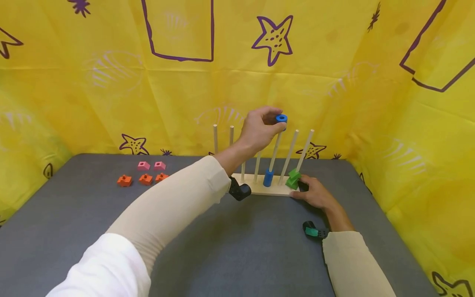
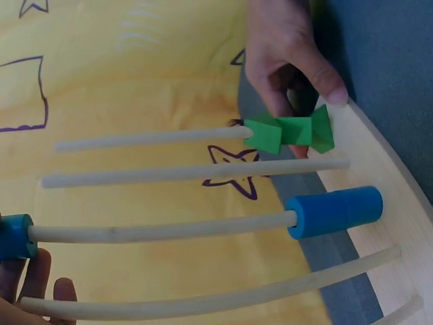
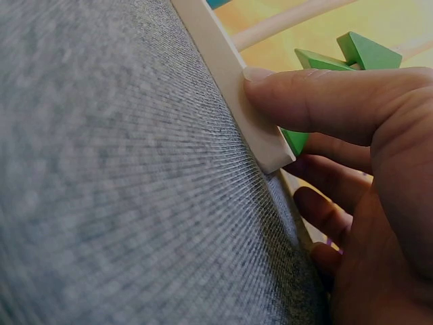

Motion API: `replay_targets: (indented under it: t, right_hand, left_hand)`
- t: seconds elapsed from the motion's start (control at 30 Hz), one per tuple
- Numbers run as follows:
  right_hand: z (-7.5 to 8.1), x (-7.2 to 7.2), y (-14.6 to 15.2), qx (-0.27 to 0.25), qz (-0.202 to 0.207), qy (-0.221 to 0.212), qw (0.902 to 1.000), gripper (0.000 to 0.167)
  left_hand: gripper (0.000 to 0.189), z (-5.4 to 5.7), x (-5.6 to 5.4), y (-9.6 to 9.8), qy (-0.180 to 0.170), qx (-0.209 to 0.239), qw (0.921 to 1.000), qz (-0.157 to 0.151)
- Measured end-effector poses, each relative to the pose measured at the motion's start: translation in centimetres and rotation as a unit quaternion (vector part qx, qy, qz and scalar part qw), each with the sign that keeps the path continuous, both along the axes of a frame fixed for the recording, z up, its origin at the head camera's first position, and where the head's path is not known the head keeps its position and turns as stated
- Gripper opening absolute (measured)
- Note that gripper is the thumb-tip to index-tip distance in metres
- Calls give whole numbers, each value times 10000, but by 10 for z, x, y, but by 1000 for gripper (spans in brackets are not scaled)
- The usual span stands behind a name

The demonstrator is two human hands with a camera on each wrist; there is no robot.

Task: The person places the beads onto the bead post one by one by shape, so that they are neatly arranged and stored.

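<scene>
A blue cylinder with a hole point(image 1: 281, 119) sits at the top of a wooden peg, pinched between thumb and fingers of my left hand point(image 1: 259, 128). In the left wrist view the peg's tip enters this blue cylinder point(image 2: 15, 237). Lower on the same peg, blue cylinders point(image 1: 268, 178) are stacked on the wooden base point(image 1: 272, 190). My right hand point(image 1: 317, 193) grips the right end of the base, its thumb on the front edge in the right wrist view. Beside it, green triangular blocks point(image 1: 293, 179) are stacked on the rightmost peg.
Left of the rack lie pink blocks point(image 1: 143, 166) and several orange blocks point(image 1: 124, 180) on the grey table point(image 1: 237, 247). Bare upright pegs point(image 1: 291, 148) stand beside the blue one. A yellow patterned cloth point(image 1: 237, 82) hangs behind the table.
</scene>
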State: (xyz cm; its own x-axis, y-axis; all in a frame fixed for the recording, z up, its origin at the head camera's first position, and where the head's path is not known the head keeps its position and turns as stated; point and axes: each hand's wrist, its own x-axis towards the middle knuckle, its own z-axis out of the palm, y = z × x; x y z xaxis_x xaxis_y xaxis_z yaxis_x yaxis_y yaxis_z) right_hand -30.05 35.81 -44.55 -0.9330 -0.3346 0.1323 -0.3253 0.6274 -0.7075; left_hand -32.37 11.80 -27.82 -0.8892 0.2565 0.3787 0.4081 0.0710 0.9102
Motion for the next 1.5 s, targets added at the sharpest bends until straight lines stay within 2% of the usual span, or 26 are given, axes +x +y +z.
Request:
replay_targets:
  t: [0.23, 0.47, 0.63, 0.77, 0.97, 1.23, 1.5]
  right_hand:
    - [0, -1, 0, 3, -25, -3, 10000, 51]
    - [-1, -1, 0, -9, -2, 56, 10000, 50]
    - [-3, -1, 0, -8, 13, 116, 9999, 49]
    - [-4, -1, 0, -12, -1, 99, 10000, 50]
    - [-3, -2, 2, -9, -2, 52, 10000, 51]
    - [-2, -3, 0, 45, -82, -108, 9999, 54]
    - [-1, -3, 0, 54, -119, -82, 9999, 56]
  left_hand:
    - [41, -6, 0, 3, -44, -286, 9996, -47]
    - [48, -17, 1, 3, -83, -217, 9997, -33]
    - [62, -25, 2, 5, -190, -41, 9998, 102]
    - [70, -29, 1, 5, -148, 78, 9998, 144]
    - [70, -39, 1, 6, -156, 191, 9995, 179]
    - [71, -58, 0, 8, -433, 295, 9979, 390]
    - [67, -76, 3, 7, -666, 232, 9967, 397]
